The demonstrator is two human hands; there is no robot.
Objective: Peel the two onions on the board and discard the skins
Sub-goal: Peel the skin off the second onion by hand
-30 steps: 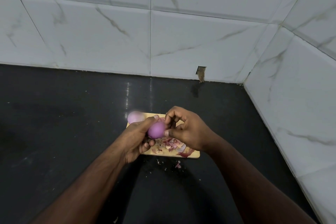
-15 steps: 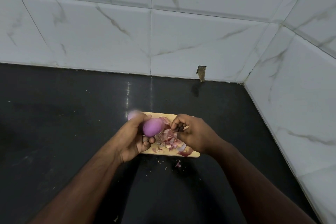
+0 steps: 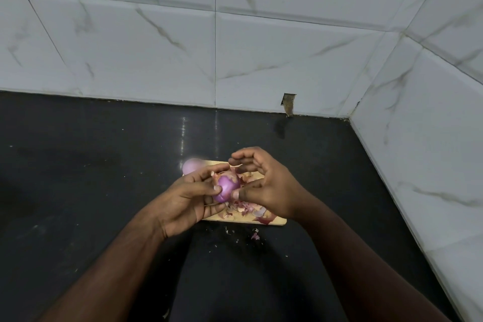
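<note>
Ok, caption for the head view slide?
Both hands, left and right, peel a purple onion over the skin-strewn board.

Glossy black stone counter (image 3: 104, 178), pale wooden board (image 3: 274, 221), smooth shiny onion (image 3: 226, 189), papery skins (image 3: 248, 208), glossy marbled tiles (image 3: 156, 47).
</note>
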